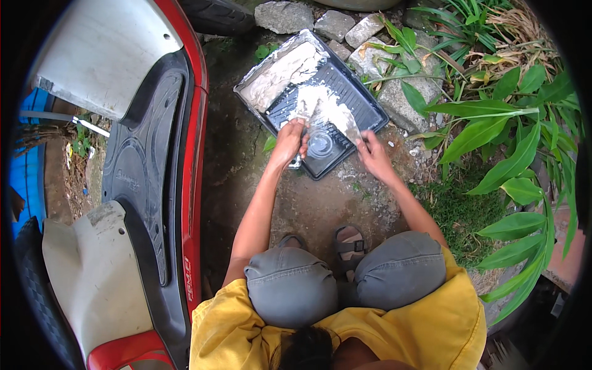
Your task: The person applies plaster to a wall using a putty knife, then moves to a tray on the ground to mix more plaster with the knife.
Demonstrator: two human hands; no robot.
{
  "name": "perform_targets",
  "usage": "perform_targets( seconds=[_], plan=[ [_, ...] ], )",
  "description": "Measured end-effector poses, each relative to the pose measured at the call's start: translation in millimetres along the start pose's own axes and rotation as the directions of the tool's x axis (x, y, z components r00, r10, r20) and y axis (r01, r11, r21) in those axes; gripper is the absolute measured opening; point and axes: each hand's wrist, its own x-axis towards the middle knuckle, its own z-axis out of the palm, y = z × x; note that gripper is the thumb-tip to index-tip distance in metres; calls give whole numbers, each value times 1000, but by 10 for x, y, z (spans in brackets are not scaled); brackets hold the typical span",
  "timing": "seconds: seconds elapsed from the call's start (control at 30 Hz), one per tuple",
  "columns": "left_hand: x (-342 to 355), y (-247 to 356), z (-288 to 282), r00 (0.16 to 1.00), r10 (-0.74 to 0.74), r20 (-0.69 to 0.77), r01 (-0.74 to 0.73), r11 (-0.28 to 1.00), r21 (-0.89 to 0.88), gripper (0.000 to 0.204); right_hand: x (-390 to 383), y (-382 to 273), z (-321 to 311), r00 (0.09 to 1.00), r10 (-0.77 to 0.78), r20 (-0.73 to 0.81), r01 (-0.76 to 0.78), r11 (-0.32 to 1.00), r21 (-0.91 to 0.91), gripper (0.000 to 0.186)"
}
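A black paint tray (351, 92) lies tilted on the ground ahead of me. Thick white paste (280, 74) covers its far-left end, and more is smeared over its ribbed middle. Over the tray's near-left edge, my left hand (288, 143) is closed round the handle of a putty knife (303, 112), whose blade is coated with paste and partly hidden. At the near-right edge, my right hand (374, 155) grips a second putty knife (352, 131). Its flat metal blade points up and left into the tray, with white paste along it.
A red and grey scooter (196, 154) with a black footboard stands close on my left. Rough stones (283, 17) line the tray's far side. Broad-leaved green plants (493, 145) lean in from the right. My sandalled feet (351, 246) are on the bare ground below the tray.
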Motion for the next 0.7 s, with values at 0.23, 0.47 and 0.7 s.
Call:
perform_targets(
  seconds=[0.23, 0.47, 0.7],
  plan=[
    [-78, 2, -378, 968, 141, -209, -102, 976, 190, 31, 416, -518, -61, 986, -156, 66, 169, 899, -403, 40],
    [-21, 63, -489, 967, 122, -224, 65, 732, 678, 31, 519, -533, -85, 960, -231, 161, 280, 745, -605, 43],
    [97, 154, -662, 976, 130, -175, 75, 552, 830, 34, 427, -700, -765, 966, -211, 151, 253, 638, -727, 41]
  ],
)
